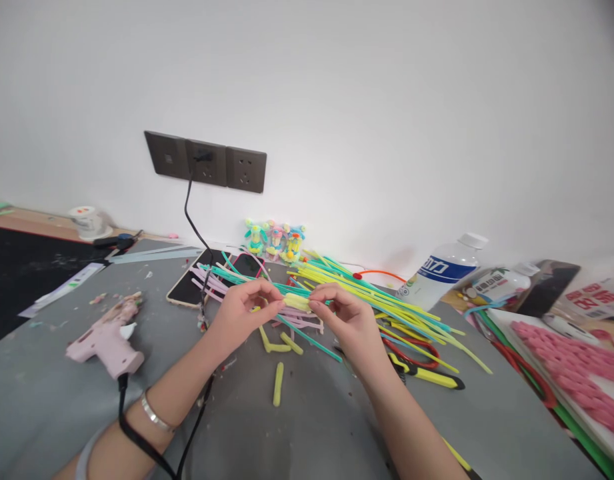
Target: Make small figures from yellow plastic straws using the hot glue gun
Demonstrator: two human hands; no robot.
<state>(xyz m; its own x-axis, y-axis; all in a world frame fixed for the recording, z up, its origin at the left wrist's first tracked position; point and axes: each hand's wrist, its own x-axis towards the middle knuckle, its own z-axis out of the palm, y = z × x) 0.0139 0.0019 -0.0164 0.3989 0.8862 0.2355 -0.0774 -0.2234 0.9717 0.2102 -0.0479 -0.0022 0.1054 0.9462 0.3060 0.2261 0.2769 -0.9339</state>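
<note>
Between both hands a short yellow pipe cleaner piece (pixel 297 303) is held level above the table. My left hand (pixel 249 308) pinches its left end with thumb and forefinger. Its right end is pinched by my right hand (pixel 344 317). Below them on the grey mat lie a straight yellow pipe cleaner piece (pixel 278 385), another short one (pixel 291 343) and a bent one (pixel 269 341). Behind the hands spread long yellow pipe cleaners (pixel 367 290) with teal and lilac ones among them. Scissors with red handles (pixel 421 353) lie just right of my right hand.
A pink glue gun (pixel 107 340) rests at left, its black cord near my left forearm. Three small fuzzy figures (pixel 275 241) stand by the wall. A phone (pixel 189 287), a yellow-black cutter (pixel 429 375), a bottle (pixel 444 270) and pink braided pieces (pixel 571 367) lie around.
</note>
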